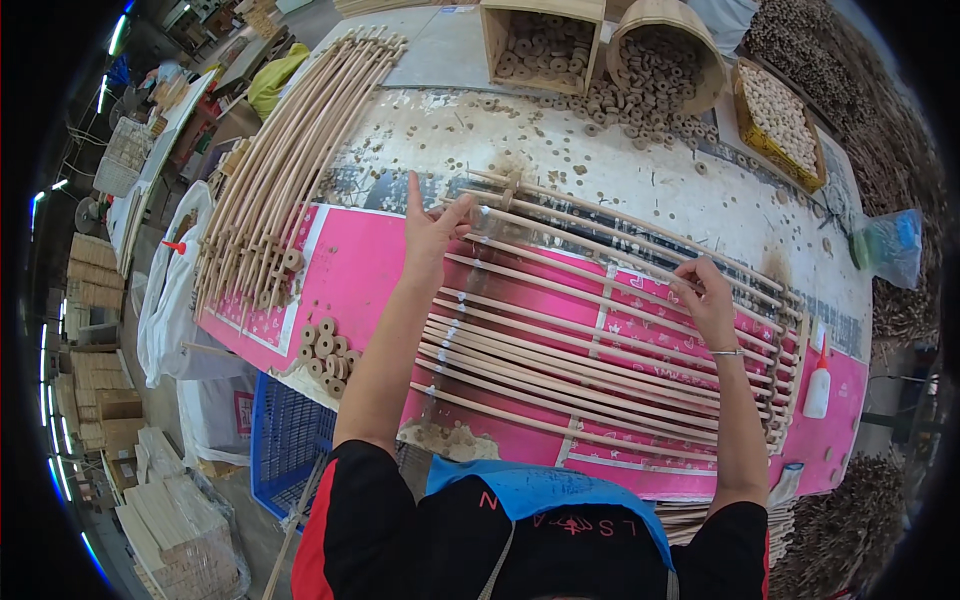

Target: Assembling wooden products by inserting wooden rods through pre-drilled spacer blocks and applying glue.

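Wooden rods (pixel 600 330) lie in a row across the worktop's (pixel 680 190) pink middle; your left hand (pixel 430 232) pinches 1 rod's far end, your right hand (pixel 708 300) pinches another.

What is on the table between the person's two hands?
In the head view, long pale wooden rods run side by side across the pink sheet, spanning from the left hand to the right hand. Nothing else lies between them.

Rods (pixel 600 340) on table (pixel 660 190), rings (pixel 325 355) left
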The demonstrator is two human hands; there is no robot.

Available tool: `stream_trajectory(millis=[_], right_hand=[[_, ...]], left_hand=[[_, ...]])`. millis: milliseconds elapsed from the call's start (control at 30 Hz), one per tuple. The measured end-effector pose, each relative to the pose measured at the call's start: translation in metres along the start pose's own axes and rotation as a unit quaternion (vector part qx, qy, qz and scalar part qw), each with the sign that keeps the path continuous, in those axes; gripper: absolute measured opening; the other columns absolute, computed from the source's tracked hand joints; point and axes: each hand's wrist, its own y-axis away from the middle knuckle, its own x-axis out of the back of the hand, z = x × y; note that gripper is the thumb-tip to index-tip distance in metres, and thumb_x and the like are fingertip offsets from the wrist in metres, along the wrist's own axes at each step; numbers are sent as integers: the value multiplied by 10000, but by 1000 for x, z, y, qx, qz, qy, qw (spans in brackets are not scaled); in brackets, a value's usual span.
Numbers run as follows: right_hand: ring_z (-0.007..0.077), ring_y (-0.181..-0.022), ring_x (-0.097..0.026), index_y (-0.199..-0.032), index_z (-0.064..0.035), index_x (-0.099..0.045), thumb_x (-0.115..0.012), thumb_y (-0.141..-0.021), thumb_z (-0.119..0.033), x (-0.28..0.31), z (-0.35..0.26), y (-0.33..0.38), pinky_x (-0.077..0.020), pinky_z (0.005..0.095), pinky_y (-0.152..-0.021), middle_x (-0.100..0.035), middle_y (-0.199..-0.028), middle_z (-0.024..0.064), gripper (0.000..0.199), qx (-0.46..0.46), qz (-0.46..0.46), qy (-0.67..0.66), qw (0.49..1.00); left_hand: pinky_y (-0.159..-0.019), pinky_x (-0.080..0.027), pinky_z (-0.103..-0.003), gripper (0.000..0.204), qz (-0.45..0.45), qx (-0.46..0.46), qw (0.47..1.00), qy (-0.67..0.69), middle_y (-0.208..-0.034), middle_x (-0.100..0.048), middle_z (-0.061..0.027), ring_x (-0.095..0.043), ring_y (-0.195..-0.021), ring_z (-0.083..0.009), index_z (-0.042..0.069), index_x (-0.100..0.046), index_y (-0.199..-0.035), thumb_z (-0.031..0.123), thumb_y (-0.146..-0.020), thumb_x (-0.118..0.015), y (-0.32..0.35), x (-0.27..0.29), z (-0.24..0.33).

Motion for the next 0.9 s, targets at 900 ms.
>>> stream_trajectory(millis=[900], right_hand=[[199, -863, -722, -1073, -32, -709, -782, -975, -117, -8, 4, -6, -561, 325, -763, -718, -940, 90, 148, -29, 0, 64, 998]], left_hand=[[-761, -576, -286, 1143, -18, -24, 999, -34, -973, -725, -80, -688, -814, -131, 85, -101, -1763, 215, -940, -883, 2, -14, -12]])
